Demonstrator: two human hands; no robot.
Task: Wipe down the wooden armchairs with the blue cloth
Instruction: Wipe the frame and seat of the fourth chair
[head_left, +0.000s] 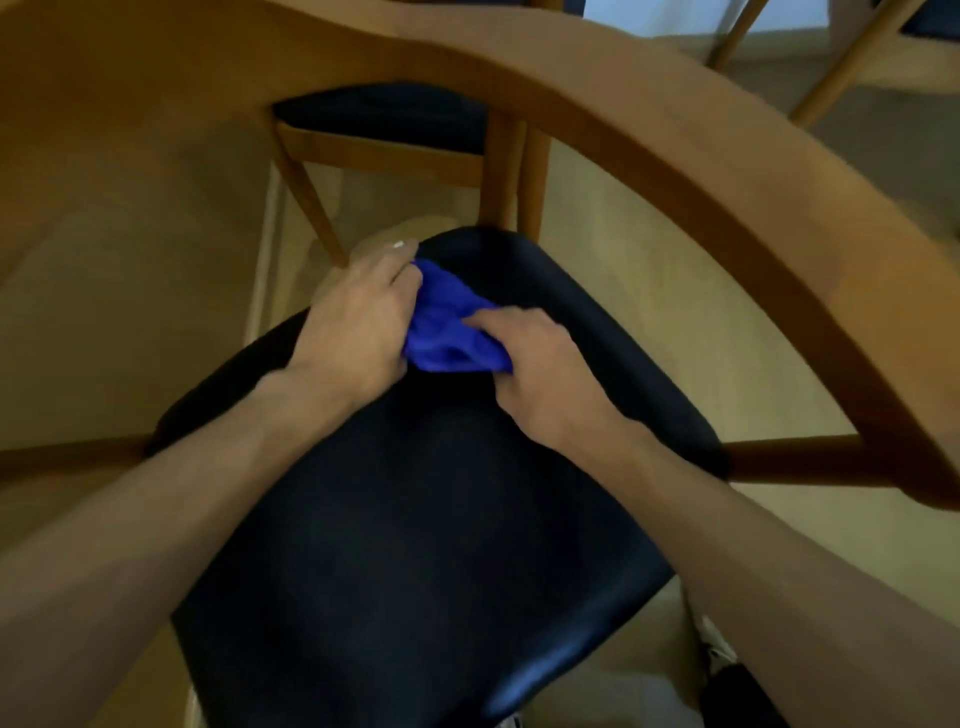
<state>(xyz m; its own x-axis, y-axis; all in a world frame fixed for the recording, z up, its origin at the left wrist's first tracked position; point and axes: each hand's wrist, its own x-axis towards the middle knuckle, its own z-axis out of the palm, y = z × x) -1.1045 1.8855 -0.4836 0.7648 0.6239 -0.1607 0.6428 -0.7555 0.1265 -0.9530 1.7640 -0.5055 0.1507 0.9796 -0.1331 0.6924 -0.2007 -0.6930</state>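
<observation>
A wooden armchair (701, 171) with a curved backrest and a black padded seat (415, 519) fills the view. The bunched blue cloth (447, 327) lies on the far part of the seat, between both hands. My left hand (358, 322) grips the cloth's left side, with its fingers reaching over the seat's far edge. My right hand (540, 374) pinches the cloth's right side with curled fingers. Part of the cloth is hidden under both hands.
A second wooden chair with a dark seat (384, 119) stands just beyond the backrest. More chair legs (852, 67) show at the top right. Light wooden floor (649, 280) surrounds the chair. A shoe (722, 654) shows at the bottom right.
</observation>
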